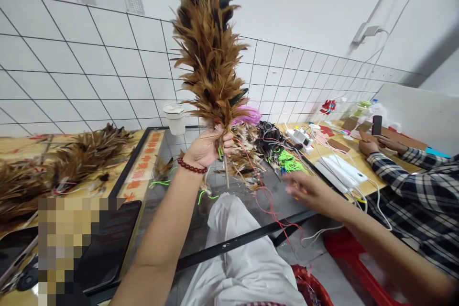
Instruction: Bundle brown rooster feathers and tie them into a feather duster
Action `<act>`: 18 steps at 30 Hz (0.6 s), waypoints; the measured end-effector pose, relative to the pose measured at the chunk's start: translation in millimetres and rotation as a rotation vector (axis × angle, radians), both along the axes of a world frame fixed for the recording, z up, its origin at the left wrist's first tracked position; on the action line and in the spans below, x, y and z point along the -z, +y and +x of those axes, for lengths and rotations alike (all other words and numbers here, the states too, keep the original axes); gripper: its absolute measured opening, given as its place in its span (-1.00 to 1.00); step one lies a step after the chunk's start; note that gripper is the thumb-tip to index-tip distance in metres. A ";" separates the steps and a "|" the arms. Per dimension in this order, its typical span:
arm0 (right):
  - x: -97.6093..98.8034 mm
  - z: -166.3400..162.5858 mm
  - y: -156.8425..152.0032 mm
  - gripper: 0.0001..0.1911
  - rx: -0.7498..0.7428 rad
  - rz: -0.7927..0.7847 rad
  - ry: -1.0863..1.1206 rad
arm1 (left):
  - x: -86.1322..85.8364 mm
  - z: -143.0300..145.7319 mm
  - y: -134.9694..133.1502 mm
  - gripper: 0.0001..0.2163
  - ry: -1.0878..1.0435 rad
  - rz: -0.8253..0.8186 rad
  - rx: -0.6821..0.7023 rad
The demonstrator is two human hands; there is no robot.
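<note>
White tiles cover the wall behind a dark glass table (251, 241). One left hand (206, 146) is lifted up with the arm reaching forward, and one string of red beads (191, 167) sits on its wrist. Its fingers are wrapped tight around the bottom of one big feather duster (210, 57), which stands straight up above the grip. One thin stick (226, 174) pokes out just under the grip. Red thread (265, 196) hangs from the grip and runs down and to the right.

One right hand (304, 190) is lower and to the right of the grip, close to the red thread. It is blurry, so I cannot tell if it holds anything.

One white cup (175, 118) stands just left of the grip. One pile of brown feathers (71, 158) lies far to the left. Bright green cords (289, 160) lie to the right. Far right, another person in a checked sleeve (412, 172) rests a hand (369, 146) on the table.
</note>
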State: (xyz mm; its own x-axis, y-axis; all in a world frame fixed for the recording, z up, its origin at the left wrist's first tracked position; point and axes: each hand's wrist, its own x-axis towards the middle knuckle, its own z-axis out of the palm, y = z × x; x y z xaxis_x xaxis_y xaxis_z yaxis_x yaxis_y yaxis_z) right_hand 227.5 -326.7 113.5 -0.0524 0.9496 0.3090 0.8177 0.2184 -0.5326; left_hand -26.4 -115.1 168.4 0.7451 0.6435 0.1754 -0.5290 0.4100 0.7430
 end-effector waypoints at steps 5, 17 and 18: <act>-44.9 -81.2 132.8 -0.46 -0.201 0.036 0.572 | 1.9 9.7 -8.2 -0.89 -0.063 0.019 0.012; 17.9 -85.5 162.0 -0.64 -0.040 0.000 0.961 | 4.1 9.5 6.6 -0.90 0.034 -0.012 -0.138; 30.4 -90.6 158.8 -0.63 -0.038 -0.049 0.984 | 5.0 9.8 8.3 -0.88 0.042 -0.012 -0.187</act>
State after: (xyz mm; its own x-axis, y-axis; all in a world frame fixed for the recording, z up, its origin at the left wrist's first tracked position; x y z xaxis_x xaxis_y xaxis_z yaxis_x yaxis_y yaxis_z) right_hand 136.9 -167.9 83.1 0.1761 0.9657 0.1910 -0.0023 0.1945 -0.9809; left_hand -16.6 -106.7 163.4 0.6189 0.7732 0.1384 -0.5653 0.3161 0.7619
